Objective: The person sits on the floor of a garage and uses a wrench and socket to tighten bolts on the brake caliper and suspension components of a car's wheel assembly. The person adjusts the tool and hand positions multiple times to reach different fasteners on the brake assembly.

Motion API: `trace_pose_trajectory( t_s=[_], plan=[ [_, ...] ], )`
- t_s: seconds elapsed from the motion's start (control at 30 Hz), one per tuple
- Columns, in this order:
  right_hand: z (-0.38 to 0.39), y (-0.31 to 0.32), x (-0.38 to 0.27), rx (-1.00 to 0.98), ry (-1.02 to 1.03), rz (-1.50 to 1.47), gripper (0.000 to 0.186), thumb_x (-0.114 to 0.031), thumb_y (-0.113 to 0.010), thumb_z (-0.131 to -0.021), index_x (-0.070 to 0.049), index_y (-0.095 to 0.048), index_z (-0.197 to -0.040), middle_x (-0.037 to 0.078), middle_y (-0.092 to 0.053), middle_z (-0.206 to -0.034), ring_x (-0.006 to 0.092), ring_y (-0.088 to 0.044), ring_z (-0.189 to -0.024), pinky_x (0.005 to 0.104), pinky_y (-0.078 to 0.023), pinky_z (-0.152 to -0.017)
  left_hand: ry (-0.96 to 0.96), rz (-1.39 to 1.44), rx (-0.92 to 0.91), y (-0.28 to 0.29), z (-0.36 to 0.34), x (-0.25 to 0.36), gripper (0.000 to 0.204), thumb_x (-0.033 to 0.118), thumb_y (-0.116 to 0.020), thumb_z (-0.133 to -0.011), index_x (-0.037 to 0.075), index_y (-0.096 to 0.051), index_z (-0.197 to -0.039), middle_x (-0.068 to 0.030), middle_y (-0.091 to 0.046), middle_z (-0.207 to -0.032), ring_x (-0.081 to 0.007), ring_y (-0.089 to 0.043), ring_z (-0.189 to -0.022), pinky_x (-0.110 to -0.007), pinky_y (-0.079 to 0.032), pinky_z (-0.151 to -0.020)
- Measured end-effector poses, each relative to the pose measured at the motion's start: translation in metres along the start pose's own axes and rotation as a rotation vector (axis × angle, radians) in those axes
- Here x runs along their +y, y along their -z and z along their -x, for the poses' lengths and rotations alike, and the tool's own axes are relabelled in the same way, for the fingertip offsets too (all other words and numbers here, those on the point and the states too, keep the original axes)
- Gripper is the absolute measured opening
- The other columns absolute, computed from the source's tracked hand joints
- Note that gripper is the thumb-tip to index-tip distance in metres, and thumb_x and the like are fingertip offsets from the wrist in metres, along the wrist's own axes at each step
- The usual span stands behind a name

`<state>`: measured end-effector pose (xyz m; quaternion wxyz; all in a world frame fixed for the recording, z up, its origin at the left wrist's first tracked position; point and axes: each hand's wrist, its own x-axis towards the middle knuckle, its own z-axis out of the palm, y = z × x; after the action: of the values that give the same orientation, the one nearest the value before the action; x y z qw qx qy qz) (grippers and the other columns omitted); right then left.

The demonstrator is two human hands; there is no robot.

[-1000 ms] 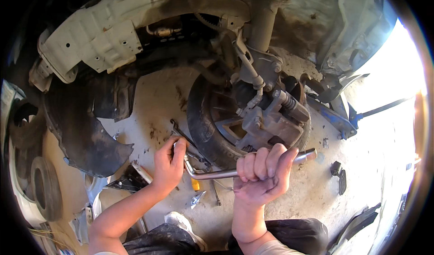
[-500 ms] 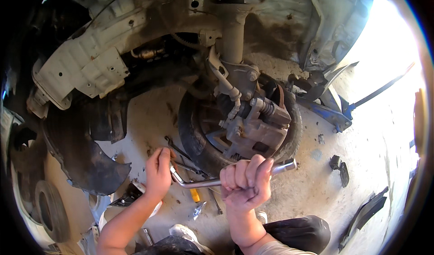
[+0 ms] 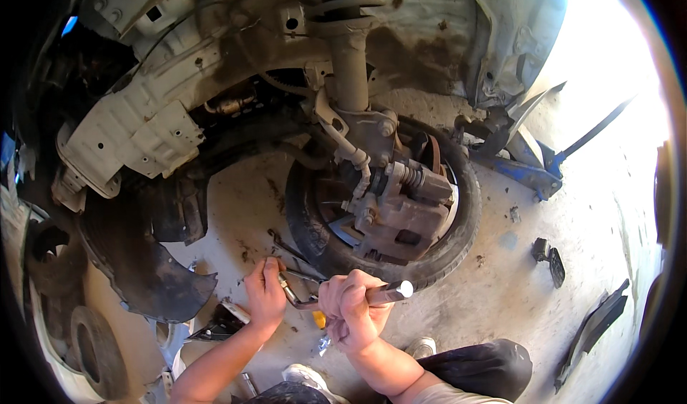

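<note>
My left hand (image 3: 266, 297) is closed on the short bent end of a chrome bar wrench (image 3: 386, 293). My right hand (image 3: 355, 309) is wrapped round the long part of the same bar, whose round end sticks out to the right. Both hands are low in front of the brake caliper (image 3: 404, 225), which hangs from the suspension strut (image 3: 348, 75). A loose tire with its wheel (image 3: 458, 232) lies on the floor behind the caliper. Dark spanners (image 3: 284, 243) and a yellow-handled tool (image 3: 320, 319) lie beside and below my hands.
The pale wheel-arch body (image 3: 136, 139) arches overhead. A torn black liner (image 3: 150, 282) and old tires (image 3: 100, 354) lie at left. A blue jack (image 3: 544, 182), small black parts (image 3: 544, 254) and a black strip (image 3: 590, 332) sit at right, on the concrete floor (image 3: 501, 304).
My right hand has moved left and down toward my left hand, and the bar now points more toward me. My left hand is slightly lower in view. The view itself has shifted.
</note>
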<state>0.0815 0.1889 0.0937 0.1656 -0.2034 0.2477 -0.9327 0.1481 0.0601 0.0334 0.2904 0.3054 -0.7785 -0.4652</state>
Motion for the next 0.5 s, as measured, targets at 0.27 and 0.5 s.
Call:
trace_pose_trajectory(
  t_s=[0.27,0.5],
  plan=[
    [-0.012,0.006,0.004,-0.019,0.064,0.019,0.041,-0.025,-0.048,-0.100,-0.008,-0.037,-0.064,0.000,-0.035,-0.053,0.0102,-0.028,-0.044,0.0263,-0.027,-0.042,0.328,0.344,-0.118,0.003,-0.007,0.011,0.032,0.031,-0.039,-0.100,0.003,-0.053,-0.097,-0.0086,-0.057,-0.064,-0.0166,-0.058,-0.056,-0.028,-0.043,-0.050],
    [0.000,-0.008,0.030,-0.139,0.348,0.116,0.046,-0.037,-0.044,-0.099,-0.006,-0.041,-0.066,0.005,-0.042,-0.056,0.0169,-0.035,-0.051,0.0315,-0.033,-0.049,0.715,0.875,0.046,-0.003,-0.019,0.034,0.047,0.054,-0.044,-0.095,0.009,-0.051,-0.106,-0.0024,-0.049,-0.063,-0.0180,-0.051,-0.054,-0.031,-0.044,-0.053]
  ],
)
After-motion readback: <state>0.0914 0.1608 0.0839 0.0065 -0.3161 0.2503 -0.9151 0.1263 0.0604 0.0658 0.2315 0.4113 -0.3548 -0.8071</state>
